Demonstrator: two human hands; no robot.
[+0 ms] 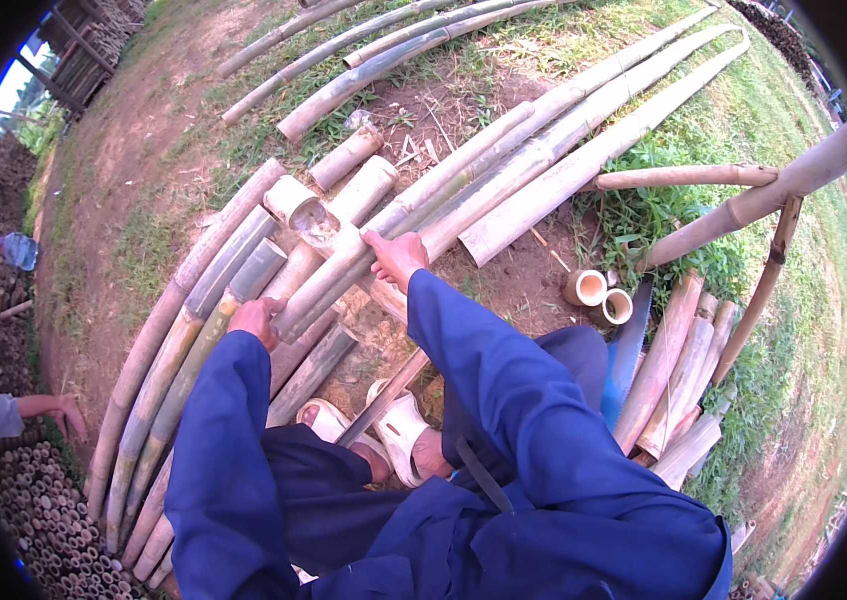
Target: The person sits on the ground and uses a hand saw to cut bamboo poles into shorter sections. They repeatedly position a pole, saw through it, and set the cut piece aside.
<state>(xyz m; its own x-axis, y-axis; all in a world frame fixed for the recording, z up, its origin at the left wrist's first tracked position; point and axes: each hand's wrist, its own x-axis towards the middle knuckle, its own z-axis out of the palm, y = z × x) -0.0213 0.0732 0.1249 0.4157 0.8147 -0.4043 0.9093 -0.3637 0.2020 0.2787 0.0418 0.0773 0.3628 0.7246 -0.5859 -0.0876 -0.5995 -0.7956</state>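
Observation:
A long bamboo pole (328, 285) slants from near my left knee up and away to the right. My left hand (255, 320) is closed around its near end. Further along, my right hand (399, 259) grips the same pole from its right side, with some fingers hidden underneath. Beneath the pole, short bamboo pieces lie crosswise, among them a thick one (365, 190) and one with a hollow cut in it (315, 222). Several longer bamboo poles (175, 325) lie left of my left hand. A narrow brown strip (383, 397) slants between my feet.
Two hollow bamboo cups (585, 288) stand right of my knee, near a blue-grey saw blade (626, 350) and upright bamboo lengths (658, 362). A bamboo post frame (758, 203) rises at right. Another person's hand (65, 415) shows far left, beside stacked cut bamboo (53, 520).

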